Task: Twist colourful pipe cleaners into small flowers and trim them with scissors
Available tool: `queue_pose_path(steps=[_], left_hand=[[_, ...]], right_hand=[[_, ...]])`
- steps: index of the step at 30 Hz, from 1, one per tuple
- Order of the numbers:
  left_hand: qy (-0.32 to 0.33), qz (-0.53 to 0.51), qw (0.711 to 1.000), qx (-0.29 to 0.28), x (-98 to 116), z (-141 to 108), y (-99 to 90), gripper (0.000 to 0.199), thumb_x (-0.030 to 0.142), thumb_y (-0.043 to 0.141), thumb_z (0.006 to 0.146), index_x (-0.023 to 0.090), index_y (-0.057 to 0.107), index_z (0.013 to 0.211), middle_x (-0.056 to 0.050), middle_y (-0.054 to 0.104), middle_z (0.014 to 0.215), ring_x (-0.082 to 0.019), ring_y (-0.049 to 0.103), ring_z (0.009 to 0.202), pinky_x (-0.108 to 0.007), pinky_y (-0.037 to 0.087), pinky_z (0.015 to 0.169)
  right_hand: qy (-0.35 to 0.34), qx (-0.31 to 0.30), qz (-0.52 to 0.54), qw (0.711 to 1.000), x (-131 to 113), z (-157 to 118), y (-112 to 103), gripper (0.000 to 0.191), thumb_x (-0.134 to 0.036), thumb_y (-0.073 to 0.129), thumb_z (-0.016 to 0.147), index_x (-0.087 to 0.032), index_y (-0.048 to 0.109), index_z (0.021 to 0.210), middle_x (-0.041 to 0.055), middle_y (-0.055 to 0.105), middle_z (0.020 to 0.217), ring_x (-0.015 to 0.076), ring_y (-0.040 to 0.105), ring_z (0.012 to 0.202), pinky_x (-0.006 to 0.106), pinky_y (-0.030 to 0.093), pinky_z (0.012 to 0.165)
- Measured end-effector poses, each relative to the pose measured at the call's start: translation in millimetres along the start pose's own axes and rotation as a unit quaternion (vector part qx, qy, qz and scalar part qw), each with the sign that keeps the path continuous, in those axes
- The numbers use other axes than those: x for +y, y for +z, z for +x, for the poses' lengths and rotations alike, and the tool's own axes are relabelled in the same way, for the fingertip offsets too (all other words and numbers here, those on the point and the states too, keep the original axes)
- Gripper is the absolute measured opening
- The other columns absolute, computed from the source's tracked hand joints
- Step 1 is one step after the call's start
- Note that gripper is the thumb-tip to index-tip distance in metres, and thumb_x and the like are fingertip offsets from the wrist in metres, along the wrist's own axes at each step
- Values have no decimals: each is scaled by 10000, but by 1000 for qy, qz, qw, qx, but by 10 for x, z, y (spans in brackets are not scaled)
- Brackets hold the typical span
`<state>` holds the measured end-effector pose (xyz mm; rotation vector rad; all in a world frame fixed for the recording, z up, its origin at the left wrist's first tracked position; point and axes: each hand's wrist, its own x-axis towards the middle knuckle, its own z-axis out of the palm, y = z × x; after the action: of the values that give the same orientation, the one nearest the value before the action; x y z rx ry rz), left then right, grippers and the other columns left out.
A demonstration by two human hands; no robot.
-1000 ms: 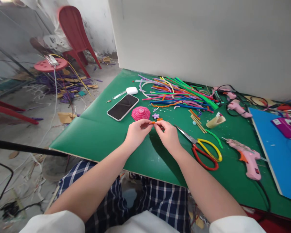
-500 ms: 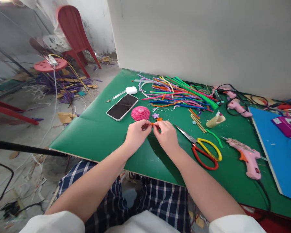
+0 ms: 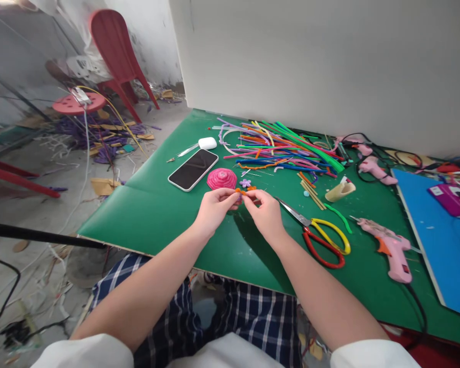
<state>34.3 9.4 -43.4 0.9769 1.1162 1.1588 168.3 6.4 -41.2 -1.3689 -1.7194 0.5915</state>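
My left hand and my right hand meet over the green table, fingertips pinched together. Between them is a short orange pipe cleaner piece, mostly covered by my fingers. Just beyond lie a small purple flower and an orange piece, partly hidden by my right hand. A pink coiled dome sits past my left hand. Scissors with one yellow and one red handle rest to the right of my right hand, blades half toward it.
Many coloured pipe cleaners are heaped at the back. A phone and a white case lie left. At right are a pink glue gun, a beige cup, thin sticks and a blue board.
My fingers have shifted slightly around the orange piece, and more of it shows between the fingertips. The things on the table lie as before.
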Motion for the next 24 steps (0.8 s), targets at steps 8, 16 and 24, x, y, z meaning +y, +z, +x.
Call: queue_pose_path(steps=[8,16,24], left_hand=[[12,48,999,-9,-11,6,-8,305,397,690,633,131,633,769,-29,651,709,-148,620,695,-248,500,616],[105,212,971,40,-34,-16,-9,190,339,620,692,153,633,726,-13,647,675,-142,595,641,-243,460,603],[133,263,955,44,-1,-45,5,128,290,587,698,166,613,716,3,640,655,-127,581,606,-225,441,585]], right_hand=[[-3,-8,-3,1000,-1,1,-23,165,-283,498,803,-192,636,802,42,667,815,177,598,765,291,470,693],[21,-7,-19,1000,-59,-19,-11,160,-275,491,777,-194,569,663,14,628,676,163,575,678,281,432,670],[68,-28,25,997,-66,-27,-13,155,-274,505,746,-191,539,620,-13,575,595,136,536,579,258,412,593]])
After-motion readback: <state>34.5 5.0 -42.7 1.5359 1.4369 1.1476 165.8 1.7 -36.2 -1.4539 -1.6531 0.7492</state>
